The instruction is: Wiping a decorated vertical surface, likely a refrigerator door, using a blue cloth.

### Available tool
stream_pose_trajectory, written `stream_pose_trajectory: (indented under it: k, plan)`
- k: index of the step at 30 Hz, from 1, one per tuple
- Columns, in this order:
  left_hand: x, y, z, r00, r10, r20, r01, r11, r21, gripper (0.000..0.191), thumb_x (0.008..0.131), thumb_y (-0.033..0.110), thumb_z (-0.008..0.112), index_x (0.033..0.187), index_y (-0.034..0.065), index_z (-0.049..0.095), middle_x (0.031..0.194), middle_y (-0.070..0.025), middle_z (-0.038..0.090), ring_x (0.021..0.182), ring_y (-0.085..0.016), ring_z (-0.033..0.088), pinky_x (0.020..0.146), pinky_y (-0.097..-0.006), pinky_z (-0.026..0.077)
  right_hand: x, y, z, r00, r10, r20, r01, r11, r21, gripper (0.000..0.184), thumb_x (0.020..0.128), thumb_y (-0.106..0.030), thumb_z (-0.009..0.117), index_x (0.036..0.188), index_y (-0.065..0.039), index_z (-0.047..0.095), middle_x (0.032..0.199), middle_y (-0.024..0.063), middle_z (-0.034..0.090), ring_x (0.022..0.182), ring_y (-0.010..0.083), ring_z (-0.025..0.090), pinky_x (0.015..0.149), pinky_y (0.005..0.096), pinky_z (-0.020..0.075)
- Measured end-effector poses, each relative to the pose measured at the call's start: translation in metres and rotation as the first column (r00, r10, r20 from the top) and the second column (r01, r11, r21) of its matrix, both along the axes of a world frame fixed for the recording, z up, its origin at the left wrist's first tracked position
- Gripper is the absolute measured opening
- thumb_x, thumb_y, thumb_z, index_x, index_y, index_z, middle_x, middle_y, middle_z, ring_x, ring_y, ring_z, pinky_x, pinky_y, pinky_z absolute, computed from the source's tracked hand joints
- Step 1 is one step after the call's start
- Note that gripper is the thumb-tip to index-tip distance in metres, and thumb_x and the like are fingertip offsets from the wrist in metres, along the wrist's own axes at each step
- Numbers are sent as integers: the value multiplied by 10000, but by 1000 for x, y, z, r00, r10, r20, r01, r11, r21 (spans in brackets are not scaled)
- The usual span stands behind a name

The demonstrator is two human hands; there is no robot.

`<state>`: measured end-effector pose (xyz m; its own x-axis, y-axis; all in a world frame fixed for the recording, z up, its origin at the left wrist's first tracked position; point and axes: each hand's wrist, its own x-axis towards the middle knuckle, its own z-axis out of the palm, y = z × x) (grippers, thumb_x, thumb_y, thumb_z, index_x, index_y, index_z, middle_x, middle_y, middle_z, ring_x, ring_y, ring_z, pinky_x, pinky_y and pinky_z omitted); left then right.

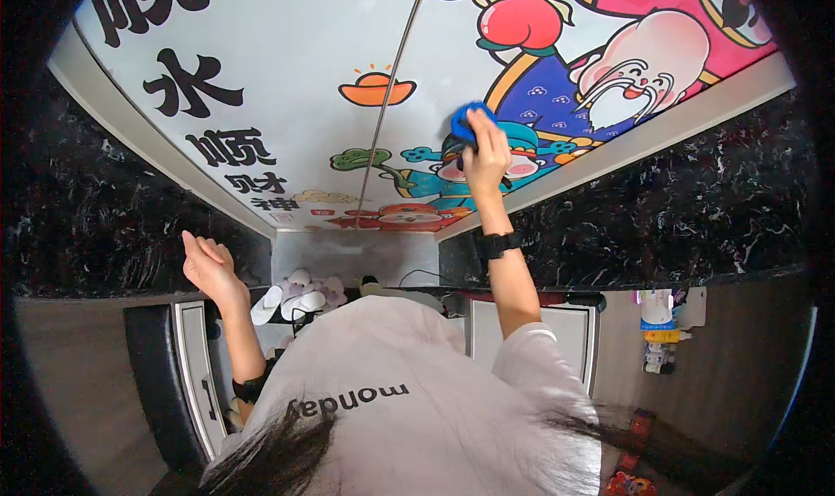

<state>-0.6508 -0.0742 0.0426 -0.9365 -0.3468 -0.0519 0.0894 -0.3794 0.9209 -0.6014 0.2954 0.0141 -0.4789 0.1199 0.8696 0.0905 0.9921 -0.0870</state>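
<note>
My right hand (488,153) presses a blue cloth (471,121) against a white panel (293,52) printed with cartoon figures and large black characters. The cloth lies bunched under the fingertips, over a printed figure in a teal hat. A thin dark seam (385,101) runs down the panel, left of that hand. Away from the panel, my left hand (209,264) hangs in front of the black marbled wall on the left, its fingers loosely curled together around nothing visible. Both wrists wear black bands.
A pale frame (652,147) borders the panel, and black marbled stone (652,196) flanks it on the right. White slippers (300,305) lie near my feet. White cabinet doors (199,372) stand low at the left. Several bottles and packages (659,333) sit at the right.
</note>
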Motion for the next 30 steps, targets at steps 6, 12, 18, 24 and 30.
stream_pose_trajectory:
  k: [6,12,18,24,30]
  plan:
    - [-9,3,-5,1000,-13,-18,13,1000,23,510,935,304,376,469,142,249,429,49,219,364,-42,164,358,-224,109,-22,-23,49,991,16,-134,-18,1000,-10,566,514,142,519,1029,-73,610,1006,134,610,853,279,597,717,335,468]
    - [-3,1,2,997,23,-68,-22,1000,18,519,939,308,366,465,142,236,426,49,219,368,-44,169,360,-222,113,12,7,-17,996,29,83,-29,1000,4,608,495,125,510,1059,-83,600,1022,133,605,881,294,584,762,351,462]
    - [-10,2,-3,1000,20,-5,-20,999,34,518,936,300,376,461,141,243,418,51,218,359,-43,166,356,-223,116,-32,-35,58,958,26,-285,-82,979,-187,549,526,103,502,1039,-65,603,1006,138,600,900,306,575,797,383,448]
    - [-10,1,-10,1000,19,12,-19,1000,21,518,934,308,382,461,146,247,414,49,222,352,-43,171,349,-218,120,-23,-19,27,992,37,-121,-36,999,10,631,469,90,527,1073,-82,588,1039,122,597,749,269,569,627,336,468]
    - [-9,-10,-12,998,53,-22,-54,998,-24,525,931,318,388,455,145,249,420,45,235,359,-43,186,349,-218,118,4,-5,-44,995,7,102,3,995,-98,555,511,80,544,1044,-70,592,1016,130,598,814,284,576,725,355,473]
